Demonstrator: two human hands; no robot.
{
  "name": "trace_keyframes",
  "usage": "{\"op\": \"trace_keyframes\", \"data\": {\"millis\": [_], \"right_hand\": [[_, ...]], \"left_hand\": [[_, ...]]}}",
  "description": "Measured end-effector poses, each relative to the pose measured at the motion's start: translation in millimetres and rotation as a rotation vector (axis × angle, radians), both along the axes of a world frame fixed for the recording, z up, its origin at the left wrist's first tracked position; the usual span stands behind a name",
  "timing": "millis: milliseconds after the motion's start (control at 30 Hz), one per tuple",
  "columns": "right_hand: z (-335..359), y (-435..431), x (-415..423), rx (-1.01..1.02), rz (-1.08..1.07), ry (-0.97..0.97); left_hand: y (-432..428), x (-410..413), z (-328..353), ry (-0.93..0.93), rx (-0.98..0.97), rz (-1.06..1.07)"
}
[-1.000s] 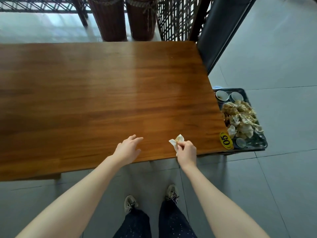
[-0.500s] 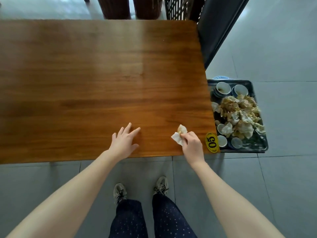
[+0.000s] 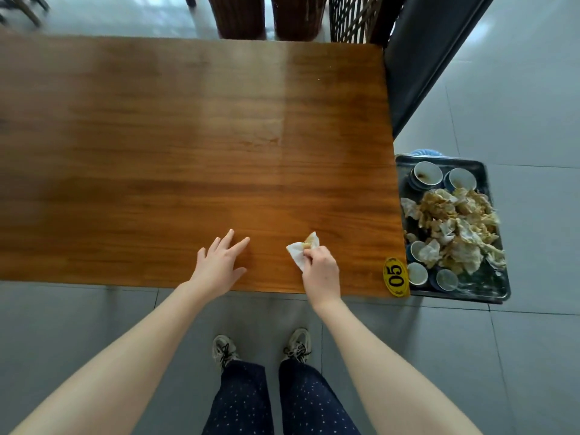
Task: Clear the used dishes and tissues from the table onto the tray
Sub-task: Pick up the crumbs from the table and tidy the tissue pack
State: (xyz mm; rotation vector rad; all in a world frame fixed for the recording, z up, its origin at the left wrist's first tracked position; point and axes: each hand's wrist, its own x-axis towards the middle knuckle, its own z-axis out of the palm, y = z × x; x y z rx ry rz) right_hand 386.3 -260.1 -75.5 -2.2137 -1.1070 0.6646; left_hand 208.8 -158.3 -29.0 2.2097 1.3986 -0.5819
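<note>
the right hand pinches the last tissue on the table; left hand rests flat, fingers released. next, carry it right to the tray.

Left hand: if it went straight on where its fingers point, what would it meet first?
Nothing, it seems: the left hand points up-right over bare table, passing clear of the tissue in the right hand.

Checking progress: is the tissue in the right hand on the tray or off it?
Off it. The right hand pinches the tissue over the table, apart from the tray.
</note>
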Motion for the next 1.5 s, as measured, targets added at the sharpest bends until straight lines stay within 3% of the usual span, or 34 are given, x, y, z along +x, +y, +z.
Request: {"op": "trace_keyframes", "data": {"millis": [100,233,467,600,667,833,967,1033,1167,1267,1367,1500], "right_hand": [[-3,9,-35,-0.048,0.246,0.007],[0,8,-21,-0.058,0.314,0.003],[11,-15,93,-0.043,-0.237,-0.093],[4,-8,85,-0.065,-0.251,-0.090],[2,6,59,-0.049,-0.181,-0.075],[-2,33,-24,0.019,0.246,-0.061],[-4,36,-30,0.019,0.342,-0.091],[0,35,-5,0.006,0.242,-0.104],[7,26,81,-0.061,-0.247,-0.140],[7,23,113,-0.098,-0.441,-0.140],[4,37,89,-0.065,-0.459,-0.125],[-4,66,22,-0.013,-0.149,-0.075]], "left_hand": [[2,-12,-1,0.029,0.007,0.045],[3,-23,-1,0.007,0.003,0.090],[-1,-23,3,-0.027,0.015,0.071],[-5,-27,2,-0.021,0.006,0.062],[-2,-29,2,-0.030,0.010,0.066],[19,-28,1,-0.043,0.026,0.074],[41,-20,-2,-0.069,0.028,0.060],[51,-16,-4,-0.074,0.015,0.036],[67,-3,-8,-0.082,-0.003,-0.008],[76,10,-11,-0.096,-0.008,-0.039],[82,24,-12,-0.106,-0.022,-0.077],[90,37,-12,-0.119,-0.021,-0.099]]}}
